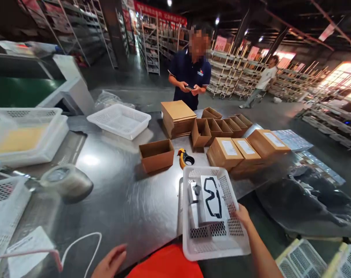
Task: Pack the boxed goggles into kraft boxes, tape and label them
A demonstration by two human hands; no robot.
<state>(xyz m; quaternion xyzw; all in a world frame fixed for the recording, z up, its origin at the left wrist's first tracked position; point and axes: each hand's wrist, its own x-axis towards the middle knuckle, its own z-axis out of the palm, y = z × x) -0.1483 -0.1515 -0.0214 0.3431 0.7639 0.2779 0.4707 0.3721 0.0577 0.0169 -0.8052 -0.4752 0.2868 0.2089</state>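
Note:
My right hand (pixel 241 214) grips the right rim of a white plastic basket (pixel 212 247), fingers wrapped over its edge. The basket sits partly on the metal table and juts past its front edge. Inside lie a white box (pixel 206 199) with a black outline printed on top and a smaller white box (pixel 194 192) to its left. Low in the view, by the table's front edge, my left hand (pixel 111 262) holds nothing, its fingers stretched out. Just beyond the basket is a yellow and black tape dispenser (pixel 186 158).
An open carton (pixel 157 155) and a stack of flat cardboard (pixel 179 116) stand on the table (pixel 126 212). Closed cartons (pixel 226 150) are at right, a shallow white tray (pixel 120 121) at the back, a barcode scanner (pixel 65 182) at left. A person (pixel 189 75) stands across the table.

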